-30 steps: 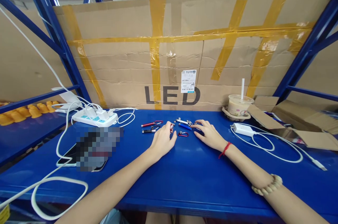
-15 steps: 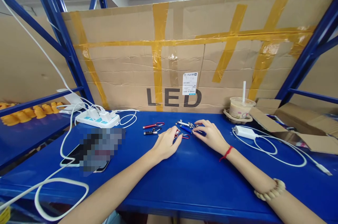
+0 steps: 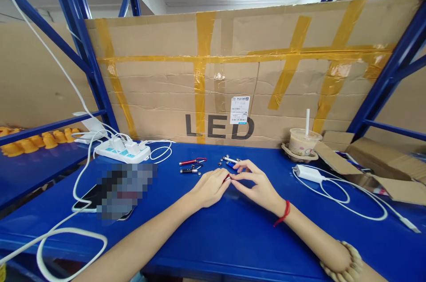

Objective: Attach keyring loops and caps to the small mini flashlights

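Both hands meet at the middle of the blue worktop point(image 3: 233, 237): left hand point(image 3: 210, 186) and right hand point(image 3: 256, 184) pinch a small red keychain torch point(image 3: 227, 178) between their fingertips. At 12 o'clock lie more little torches point(image 3: 229, 159), at 11 a red one point(image 3: 192, 161). At 10 sits a white power strip point(image 3: 121, 152), at 2 a lidded drink cup point(image 3: 304, 141). Taped cardboard point(image 3: 233, 78) marked LED walls the back, framed by blue racking point(image 3: 83, 47)

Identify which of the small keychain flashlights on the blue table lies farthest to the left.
The red keychain flashlight with the red carabiner; the small black keychain flashlight lies just nearer the person, the others sit rightward by both hands.
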Available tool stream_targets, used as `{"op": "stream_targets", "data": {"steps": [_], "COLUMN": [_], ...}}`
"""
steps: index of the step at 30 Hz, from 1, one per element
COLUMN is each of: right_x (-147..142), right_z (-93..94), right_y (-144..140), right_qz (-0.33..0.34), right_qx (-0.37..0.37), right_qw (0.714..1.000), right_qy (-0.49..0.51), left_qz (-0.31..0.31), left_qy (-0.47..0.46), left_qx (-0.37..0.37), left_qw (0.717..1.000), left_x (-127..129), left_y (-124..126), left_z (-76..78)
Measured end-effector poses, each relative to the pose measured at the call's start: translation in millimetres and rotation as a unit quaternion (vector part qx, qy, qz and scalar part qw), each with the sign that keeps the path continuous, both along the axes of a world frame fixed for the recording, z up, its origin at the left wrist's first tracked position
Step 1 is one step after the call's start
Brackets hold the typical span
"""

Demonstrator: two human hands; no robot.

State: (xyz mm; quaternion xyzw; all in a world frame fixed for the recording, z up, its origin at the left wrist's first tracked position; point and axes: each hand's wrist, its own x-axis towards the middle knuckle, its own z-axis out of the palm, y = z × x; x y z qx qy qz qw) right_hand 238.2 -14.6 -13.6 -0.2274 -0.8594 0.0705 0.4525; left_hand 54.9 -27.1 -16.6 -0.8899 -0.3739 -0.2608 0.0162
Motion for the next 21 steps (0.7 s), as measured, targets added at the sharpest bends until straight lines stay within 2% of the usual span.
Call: {"op": "stream_targets", "data": {"steps": [3, 6, 10, 15, 21], "right_x": [0, 2, 9, 11, 9], "right_z": [-0.9, -5.5, -16.4, -19.5, -12.6], "right_y": [2, 8, 18, 22, 18], "right_qz": [-0.006, -0.047, -0.093, -0.095, -0.062], "right_qx": [-0.038, -0.054, -0.053, -0.072, -0.084], "right_qw": [0.999, 0.996, 0.984, 0.97, 0.97], "right_qy": [-0.013, -0.053, -0.144, -0.213, -0.22], "left_qz": [0.047, 0.101, 0.131, 0.117, 0.127], "left_qy": [-0.01, -0.045, -0.07, -0.076, -0.074], "left_qx": [-0.001, -0.01, -0.038, -0.062, -0.092], "left_qw": [0.999, 0.994, 0.988, 0.988, 0.985], "left_x": [0, -1, -2, 0, 0], "left_y": [3, 7, 9, 5, 0], "left_z": [-2.0, -4.0, -3.8, -2.5, -1.4]}}
